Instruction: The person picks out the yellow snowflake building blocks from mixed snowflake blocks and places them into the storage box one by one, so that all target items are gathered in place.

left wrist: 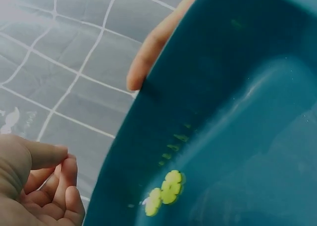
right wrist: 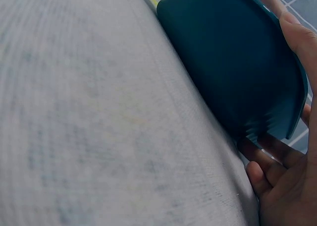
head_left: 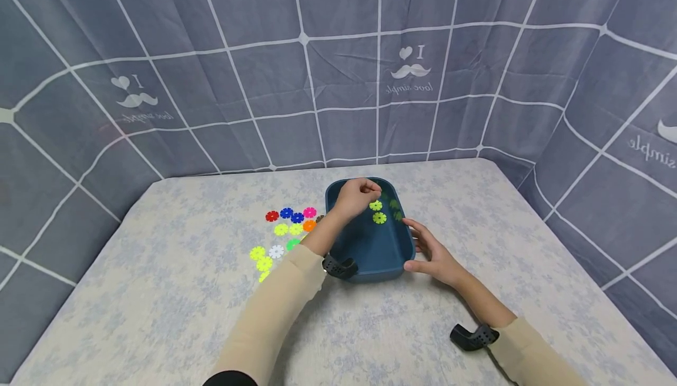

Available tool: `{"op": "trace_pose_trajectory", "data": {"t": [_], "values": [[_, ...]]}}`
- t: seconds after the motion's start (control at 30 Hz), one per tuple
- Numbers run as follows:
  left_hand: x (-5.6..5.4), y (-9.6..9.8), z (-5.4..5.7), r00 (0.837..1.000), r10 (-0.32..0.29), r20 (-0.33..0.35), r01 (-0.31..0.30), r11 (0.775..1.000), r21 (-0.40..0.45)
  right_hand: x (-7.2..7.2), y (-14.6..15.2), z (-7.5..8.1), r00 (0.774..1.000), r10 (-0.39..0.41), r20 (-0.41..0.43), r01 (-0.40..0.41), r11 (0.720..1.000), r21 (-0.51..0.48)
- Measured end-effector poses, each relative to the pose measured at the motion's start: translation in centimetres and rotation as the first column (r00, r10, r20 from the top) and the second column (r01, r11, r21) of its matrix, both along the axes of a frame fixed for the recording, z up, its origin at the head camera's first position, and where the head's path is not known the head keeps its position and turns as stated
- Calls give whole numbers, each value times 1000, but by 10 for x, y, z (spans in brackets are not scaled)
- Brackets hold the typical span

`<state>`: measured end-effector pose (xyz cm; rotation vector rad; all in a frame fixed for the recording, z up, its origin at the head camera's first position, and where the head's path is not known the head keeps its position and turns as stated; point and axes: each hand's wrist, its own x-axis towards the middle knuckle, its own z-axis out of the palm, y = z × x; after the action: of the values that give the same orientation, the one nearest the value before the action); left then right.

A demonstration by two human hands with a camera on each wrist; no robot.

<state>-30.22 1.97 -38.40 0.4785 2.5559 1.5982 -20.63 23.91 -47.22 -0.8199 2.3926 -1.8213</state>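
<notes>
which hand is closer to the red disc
Left. The left hand is over the blue tray, right of the red disc; the right hand is farther right, at the tray's side.

From above the table (head_left: 174, 309), well back, the head view looked forward and down at the bin (head_left: 372, 272); the left wrist view peered closely into it, the right wrist view faced its outer wall (right wrist: 233, 62) up close; head and left shared the yellow pieces (head_left: 379, 218) inside

Gridded curtains (head_left: 344, 74) around a table (head_left: 132, 304) suggest a screened-off workspace.
</notes>
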Motion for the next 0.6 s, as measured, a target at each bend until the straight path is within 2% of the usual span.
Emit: {"op": "trace_pose_trajectory", "data": {"t": [0.13,0.37,0.6], "values": [[5,-11,4,1000,-21,-17,21,1000,14,0,0,0,1000,6,2,-6,1000,-5],[12,-31,7,999,-21,-42,23,999,45,1,1,0,1000,-5,-1,5,1000,0],[19,-45,9,999,-6,-47,8,999,41,0,1,-1,1000,-3,-1,3,1000,0]]}}
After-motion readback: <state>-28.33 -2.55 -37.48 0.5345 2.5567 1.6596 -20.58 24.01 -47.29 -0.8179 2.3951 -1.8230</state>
